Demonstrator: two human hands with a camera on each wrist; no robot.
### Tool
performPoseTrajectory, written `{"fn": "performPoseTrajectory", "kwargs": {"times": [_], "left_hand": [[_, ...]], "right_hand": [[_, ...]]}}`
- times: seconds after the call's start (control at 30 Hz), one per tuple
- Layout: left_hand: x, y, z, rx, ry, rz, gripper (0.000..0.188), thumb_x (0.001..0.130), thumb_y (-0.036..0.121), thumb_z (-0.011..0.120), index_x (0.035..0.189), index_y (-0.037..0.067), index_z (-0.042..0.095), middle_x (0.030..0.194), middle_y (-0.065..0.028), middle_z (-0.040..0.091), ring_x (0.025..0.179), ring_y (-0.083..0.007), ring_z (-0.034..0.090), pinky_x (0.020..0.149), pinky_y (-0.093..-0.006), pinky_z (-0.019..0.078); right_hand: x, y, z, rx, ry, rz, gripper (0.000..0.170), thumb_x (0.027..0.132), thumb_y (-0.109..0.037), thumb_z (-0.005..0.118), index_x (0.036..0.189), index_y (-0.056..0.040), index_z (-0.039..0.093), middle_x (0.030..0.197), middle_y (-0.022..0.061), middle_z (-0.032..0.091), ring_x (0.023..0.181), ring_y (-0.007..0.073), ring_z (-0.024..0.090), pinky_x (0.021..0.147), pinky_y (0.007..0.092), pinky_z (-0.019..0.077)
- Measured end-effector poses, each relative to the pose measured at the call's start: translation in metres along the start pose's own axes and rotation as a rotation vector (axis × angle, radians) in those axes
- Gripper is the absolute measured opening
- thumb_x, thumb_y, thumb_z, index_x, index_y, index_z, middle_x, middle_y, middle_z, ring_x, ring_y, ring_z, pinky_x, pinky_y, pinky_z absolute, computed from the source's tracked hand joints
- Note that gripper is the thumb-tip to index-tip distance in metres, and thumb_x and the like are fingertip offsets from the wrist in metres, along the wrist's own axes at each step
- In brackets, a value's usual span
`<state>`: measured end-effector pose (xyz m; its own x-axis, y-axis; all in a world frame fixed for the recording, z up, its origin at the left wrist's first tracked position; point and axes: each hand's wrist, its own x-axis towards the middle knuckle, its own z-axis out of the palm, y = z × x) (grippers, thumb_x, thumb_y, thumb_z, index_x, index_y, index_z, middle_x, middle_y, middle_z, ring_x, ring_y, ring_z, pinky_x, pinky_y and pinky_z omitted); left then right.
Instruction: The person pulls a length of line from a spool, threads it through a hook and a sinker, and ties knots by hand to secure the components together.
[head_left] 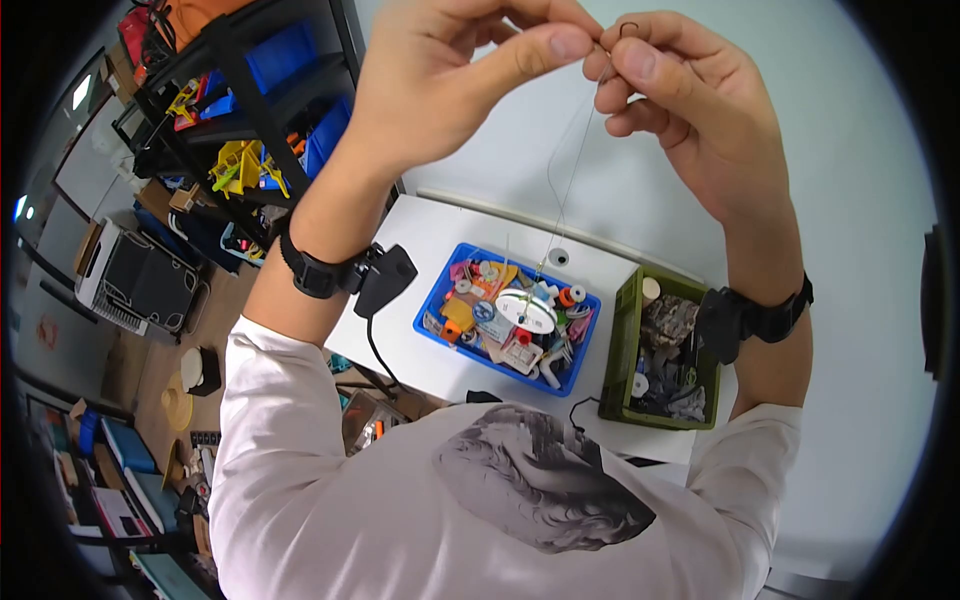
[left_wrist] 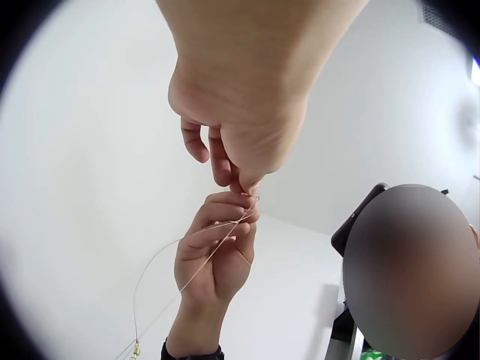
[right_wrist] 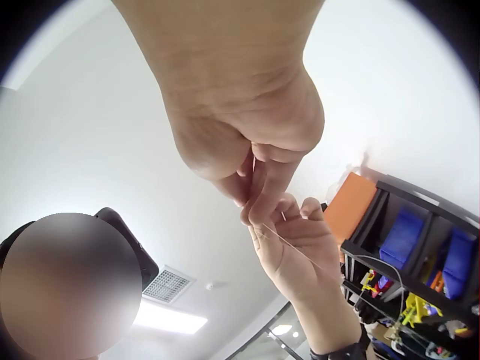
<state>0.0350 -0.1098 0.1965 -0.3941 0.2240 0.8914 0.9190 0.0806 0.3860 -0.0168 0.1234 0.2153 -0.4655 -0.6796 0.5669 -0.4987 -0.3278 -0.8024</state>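
Observation:
High in front of me my left hand point(head_left: 440, 90) and right hand point(head_left: 705, 110) meet at the fingertips. A small dark fishing hook point(head_left: 628, 27) sticks up from between the right thumb and fingers, which pinch it. Beside it the left thumb and fingers pinch the thin fishing line point(head_left: 574, 170). The line loops down below the hands, and a small yellow-green piece point(left_wrist: 136, 349) sits on it in the left wrist view. Lower, the line runs toward a round white disc point(head_left: 525, 312) that overlaps the tray. The exact pinch point is hidden by fingers.
A blue tray point(head_left: 425, 312) full of small odds and ends stands on the white table point(head_left: 395, 265). Right of it is a green crate point(head_left: 620, 385) with stones and grey scraps. At left rise black shelves point(head_left: 235, 75) with coloured bins.

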Motion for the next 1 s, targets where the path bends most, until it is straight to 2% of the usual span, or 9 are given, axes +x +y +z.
{"fn": "performPoseTrajectory", "kwargs": {"times": [0.03,0.1,0.23,0.3,0.5,0.63,0.7,0.8,1.0], "left_hand": [[0.0,-0.001,-0.001,-0.017,-0.001,0.007,0.015,0.101,0.008,0.071,0.109,-0.004,0.072,0.096,-0.0095,0.071,0.088,-0.0129,0.066,0.078,-0.0266,0.0524],[-0.001,0.001,0.0,0.096,-0.046,0.033,0.015,0.102,0.01,0.069,0.108,-0.003,0.07,0.096,-0.0076,0.07,0.086,-0.0113,0.064,0.078,-0.0263,0.052],[-0.005,0.002,0.0,0.173,-0.081,-0.059,0.017,0.106,0.015,0.064,0.105,-0.002,0.066,0.093,-0.0046,0.067,0.086,-0.009,0.061,0.078,-0.0252,0.0511],[-0.007,-0.004,-0.002,0.159,-0.067,-0.106,0.017,0.106,0.016,0.064,0.106,-0.001,0.065,0.093,-0.0039,0.066,0.086,-0.0089,0.061,0.078,-0.0253,0.051],[-0.015,-0.015,-0.008,0.106,0.036,-0.258,0.024,0.11,0.024,0.057,0.107,0.001,0.062,0.093,-0.0022,0.066,0.088,-0.0101,0.061,0.079,-0.0258,0.0494],[-0.02,-0.024,-0.006,0.225,0.076,-0.432,0.028,0.114,0.029,0.048,0.106,0.005,0.059,0.095,-0.0029,0.068,0.087,-0.0114,0.064,0.077,-0.0259,0.0485],[-0.026,-0.037,-0.004,0.192,0.108,-0.457,0.026,0.114,0.028,0.046,0.107,0.006,0.058,0.095,-0.0031,0.068,0.086,-0.0116,0.064,0.076,-0.026,0.0488],[-0.031,-0.052,-0.002,0.172,0.163,-0.511,0.025,0.114,0.028,0.045,0.108,0.007,0.056,0.095,-0.0033,0.068,0.085,-0.012,0.064,0.075,-0.0262,0.0493],[-0.033,-0.053,-0.006,0.186,0.255,-0.577,0.024,0.114,0.027,0.043,0.109,0.007,0.055,0.093,-0.0037,0.067,0.082,-0.0118,0.064,0.072,-0.0256,0.0495]], "right_hand": [[-0.002,0.0,0.002,0.005,0.004,0.012,0.024,0.104,-0.02,0.064,0.118,-0.0004,0.069,0.108,0.0103,0.074,0.09,0.0122,0.072,0.076,0.0254,0.061],[-0.001,-0.002,0.008,0.16,0.034,0.13,0.023,0.097,-0.011,0.073,0.112,0.0064,0.068,0.101,0.0161,0.075,0.088,0.0212,0.077,0.075,0.0302,0.0649],[-0.011,-0.014,0.019,0.179,0.003,0.101,0.025,0.098,-0.017,0.074,0.111,0.004,0.071,0.099,0.0129,0.075,0.088,0.0185,0.075,0.078,0.0297,0.063],[-0.017,0.0,0.011,-0.258,0.061,0.037,0.019,0.103,-0.015,0.063,0.114,-0.0012,0.069,0.112,0.0126,0.073,0.091,0.015,0.072,0.074,0.0266,0.06],[-0.049,0.003,0.016,-0.427,0.06,-0.083,0.01,0.101,-0.005,0.061,0.105,0.0009,0.067,0.109,0.0143,0.07,0.089,0.0177,0.069,0.068,0.0274,0.056],[-0.064,0.011,0.005,-0.295,0.084,-0.078,0.008,0.1,-0.002,0.061,0.103,0.0008,0.067,0.104,0.0136,0.068,0.087,0.0171,0.067,0.067,0.0274,0.0549],[-0.07,0.015,0.0,-0.102,-0.021,-0.098,0.01,0.094,0.003,0.067,0.103,0.0044,0.069,0.103,0.0145,0.071,0.087,0.0182,0.07,0.071,0.0275,0.0569],[-0.075,0.013,0.0,-0.135,-0.165,-0.175,0.012,0.09,0.006,0.067,0.101,0.0046,0.069,0.101,0.0172,0.07,0.088,0.0205,0.07,0.074,0.0281,0.0575],[-0.084,0.011,-0.014,-0.131,-0.204,-0.251,0.012,0.088,0.003,0.069,0.099,0.0056,0.068,0.1,0.0213,0.068,0.083,0.0195,0.069,0.071,0.0273,0.058]]}}
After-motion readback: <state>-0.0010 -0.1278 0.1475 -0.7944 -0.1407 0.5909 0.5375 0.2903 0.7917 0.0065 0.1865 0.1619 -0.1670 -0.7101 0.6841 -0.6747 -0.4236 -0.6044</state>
